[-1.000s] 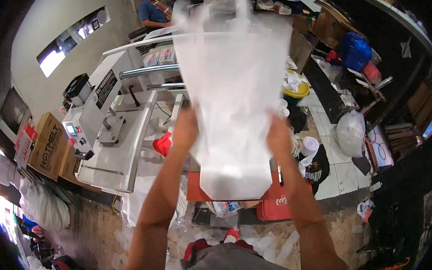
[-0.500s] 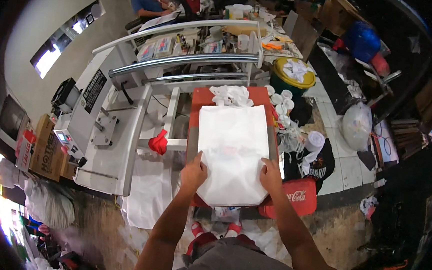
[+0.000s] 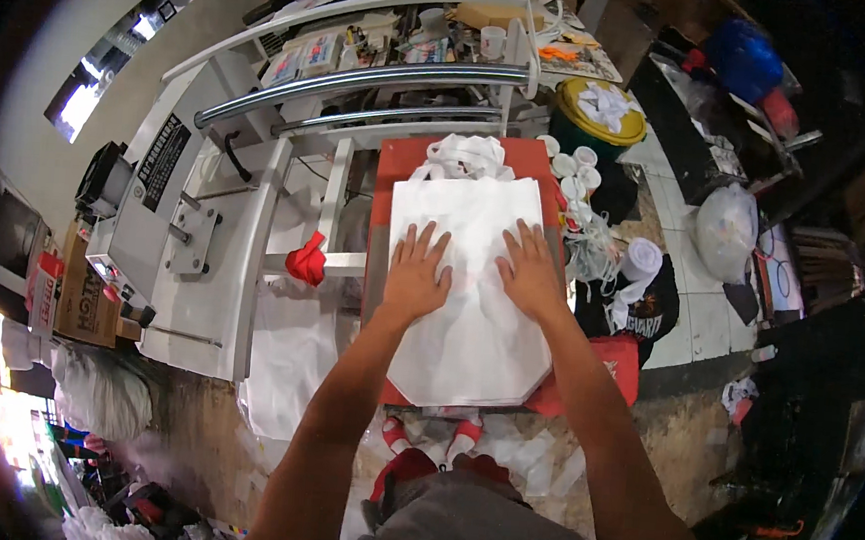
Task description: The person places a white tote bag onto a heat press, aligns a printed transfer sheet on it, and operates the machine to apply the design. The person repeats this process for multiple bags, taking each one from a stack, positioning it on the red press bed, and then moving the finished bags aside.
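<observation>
My left hand [image 3: 415, 274] and right hand [image 3: 529, 275] lie flat on the white bag [image 3: 470, 303], side by side near its middle, fingers [image 3: 424, 241] spread and pointing away from me; nothing is pinched, the palms only press down, which I judge keeps the cloth smooth and stops it sliding. The bag lies square on the red platen [image 3: 400, 167], its top edge toward the far edge, its handles [image 3: 465, 157] bunched just past that edge so they stay off the flat face; its lower corners are folded in and hang a little past the near edge. The press [image 3: 204, 234] stands to the left, its heavy arm swung well clear of the platen; that leaves the bag open to my hands. A red rag [image 3: 305, 261] hangs on the frame just left of the platen. To the right, white cups [image 3: 568, 164] and a yellow-rimmed bin [image 3: 604, 116] sit beside the far right corner, within reach but apart from the bag.
</observation>
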